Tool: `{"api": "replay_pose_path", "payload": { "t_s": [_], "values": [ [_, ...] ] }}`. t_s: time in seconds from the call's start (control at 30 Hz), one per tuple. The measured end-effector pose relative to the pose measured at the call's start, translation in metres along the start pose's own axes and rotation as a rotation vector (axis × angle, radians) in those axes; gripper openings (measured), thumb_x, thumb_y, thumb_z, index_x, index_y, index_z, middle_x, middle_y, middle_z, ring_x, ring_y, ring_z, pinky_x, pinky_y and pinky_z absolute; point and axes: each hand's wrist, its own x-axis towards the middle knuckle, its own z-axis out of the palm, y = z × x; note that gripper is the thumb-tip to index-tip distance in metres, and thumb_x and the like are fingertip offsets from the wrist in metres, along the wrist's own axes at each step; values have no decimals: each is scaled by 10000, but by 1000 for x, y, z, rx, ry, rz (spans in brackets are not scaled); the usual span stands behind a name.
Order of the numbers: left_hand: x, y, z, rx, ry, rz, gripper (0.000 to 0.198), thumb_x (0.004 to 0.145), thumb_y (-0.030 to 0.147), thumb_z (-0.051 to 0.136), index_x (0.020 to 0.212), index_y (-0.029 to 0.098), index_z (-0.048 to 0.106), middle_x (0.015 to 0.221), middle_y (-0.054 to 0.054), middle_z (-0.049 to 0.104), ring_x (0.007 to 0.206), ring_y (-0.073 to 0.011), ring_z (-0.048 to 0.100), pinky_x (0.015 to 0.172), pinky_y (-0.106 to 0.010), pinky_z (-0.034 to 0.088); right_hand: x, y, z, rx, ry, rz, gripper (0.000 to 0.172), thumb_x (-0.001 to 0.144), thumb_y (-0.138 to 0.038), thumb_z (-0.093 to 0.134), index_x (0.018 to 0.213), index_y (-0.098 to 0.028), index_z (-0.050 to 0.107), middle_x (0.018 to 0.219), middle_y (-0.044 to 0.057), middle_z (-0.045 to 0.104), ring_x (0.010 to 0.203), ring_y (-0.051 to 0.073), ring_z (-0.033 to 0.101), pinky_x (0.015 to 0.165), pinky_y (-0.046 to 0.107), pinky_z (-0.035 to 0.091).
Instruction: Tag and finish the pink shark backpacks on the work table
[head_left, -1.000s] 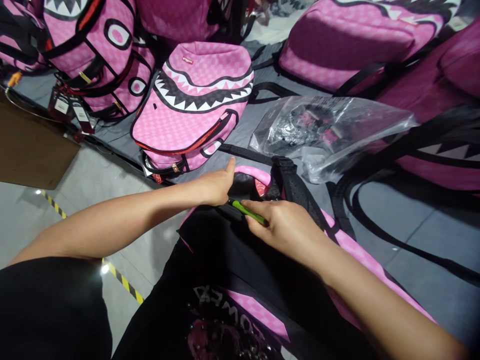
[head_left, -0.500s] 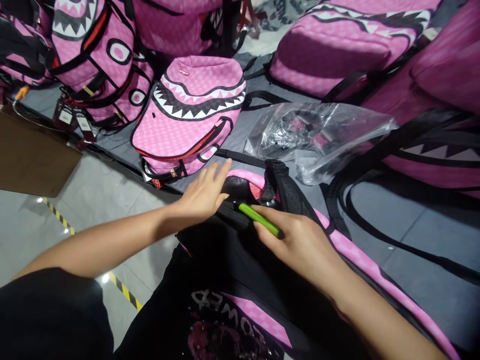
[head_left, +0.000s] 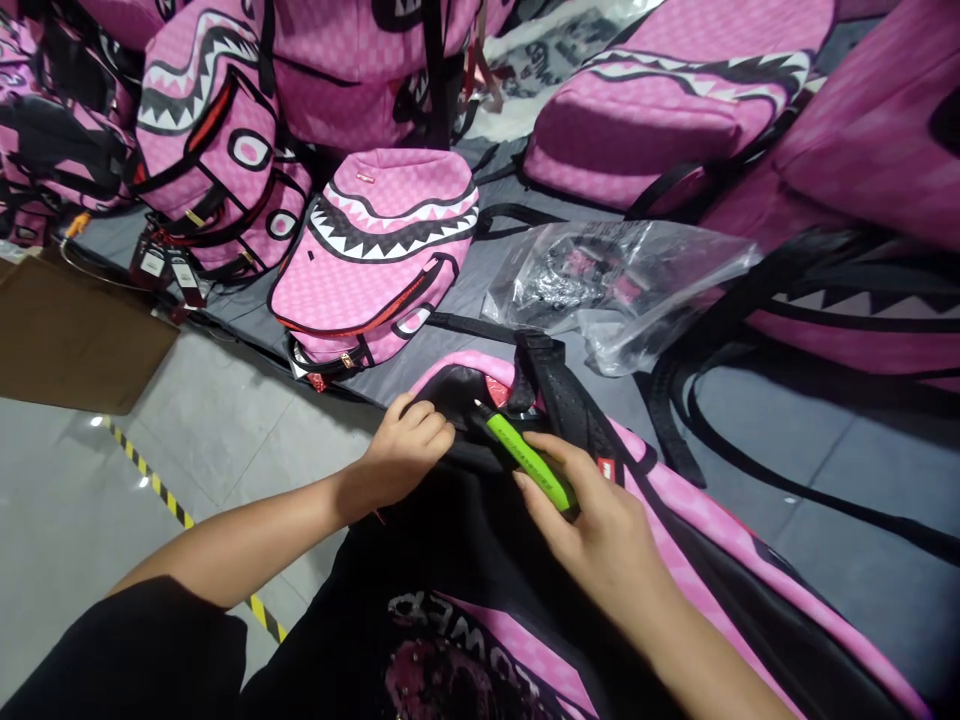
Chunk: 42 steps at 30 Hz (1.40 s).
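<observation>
A pink and black backpack [head_left: 697, 520] lies back-up in front of me on the grey table [head_left: 840, 480]. My left hand [head_left: 405, 450] has its fingers curled on the black top edge of this backpack. My right hand [head_left: 600, 520] grips a bright green tool [head_left: 529, 462], whose tip points at the backpack's top by the black strap [head_left: 570, 400]. The two hands are a short way apart.
Several pink shark-mouth backpacks [head_left: 379, 250] crowd the table's back and left. A clear plastic bag [head_left: 622, 275] with dark parts lies behind my backpack. Black straps [head_left: 750, 470] trail to the right. A brown cardboard sheet [head_left: 67, 335] and yellow-black floor tape [head_left: 150, 480] lie at left.
My left hand went from flat and stretched out to curled on the backpack's top edge. My right hand drew back slightly with the green tool. The view tilted, so everything sits lower.
</observation>
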Motion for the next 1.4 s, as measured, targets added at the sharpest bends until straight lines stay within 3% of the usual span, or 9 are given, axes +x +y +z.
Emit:
{"api": "replay_pose_path", "payload": {
  "t_s": [0.17, 0.4, 0.63, 0.77, 0.97, 1.13, 1.2, 1.3, 1.4],
  "values": [
    [-8, 6, 7, 5, 102, -30, 189, 938, 163, 491, 1035, 168, 654, 861, -17, 672, 965, -192, 569, 1055, -425, 330, 11, -5, -4, -83, -94, -6, 226, 937, -226, 492, 1121, -187, 617, 923, 23, 749, 697, 159, 717, 583, 241, 524],
    [-7, 5, 7, -32, 54, -52, 204, 924, 138, 502, 1067, 168, 644, 865, -13, 669, 981, -199, 573, 1036, -445, 345, 16, -10, -13, -261, -151, 65, 248, 892, -255, 469, 1005, -191, 680, 719, -3, 732, 475, 153, 640, 437, 256, 413],
    [4, 22, -6, -212, -121, -213, 377, 878, 284, 617, 1233, 163, 581, 1204, -79, 642, 1144, -257, 520, 1116, -535, 293, 2, -4, -35, -261, -131, 255, 280, 872, -382, 517, 996, -211, 701, 513, -31, 629, 351, 150, 539, 382, 262, 361],
    [19, 34, -9, -285, -200, -165, 451, 897, 438, 604, 1240, 145, 582, 1159, -88, 652, 1061, -252, 548, 1116, -510, 311, -2, -5, -44, -193, -136, 323, 270, 854, -406, 547, 993, -234, 701, 509, -30, 618, 371, 157, 543, 382, 268, 370],
    [19, 34, -4, -313, -183, -95, 299, 865, 370, 672, 1084, 169, 639, 1077, -56, 665, 976, -224, 563, 1058, -445, 366, -19, 0, -50, 159, -85, 590, 296, 828, -438, 650, 1029, -231, 718, 662, 5, 679, 440, 144, 546, 417, 262, 437],
    [16, 35, -7, -348, -102, -140, 321, 828, 404, 713, 1035, 166, 648, 964, -55, 669, 915, -233, 560, 954, -436, 410, -26, 24, -64, 832, 273, 773, 342, 834, -414, 657, 1140, -262, 642, 952, 46, 681, 763, 188, 655, 646, 325, 555],
    [18, 35, -7, -361, -81, -140, 329, 829, 433, 705, 1013, 164, 656, 919, -54, 665, 891, -234, 560, 911, -431, 420, -18, 35, -70, 991, 286, 811, 338, 753, -366, 743, 1052, -260, 626, 951, 30, 650, 793, 181, 647, 685, 327, 553],
    [22, 34, -3, -381, -57, -131, 310, 836, 417, 697, 1004, 159, 663, 905, -55, 663, 876, -231, 567, 870, -423, 432, 10, 53, -73, 1067, 248, 818, 341, 701, -396, 783, 771, -217, 501, 705, -34, 520, 560, 112, 522, 572, 284, 505],
    [22, 37, 4, -399, -46, -138, 294, 856, 408, 667, 1008, 156, 668, 922, -66, 670, 877, -237, 580, 844, -433, 447, 48, 83, -60, 789, 226, 759, 438, 771, -518, 680, 667, -220, 376, 579, -70, 387, 443, 80, 366, 485, 254, 429]
  ]
}}
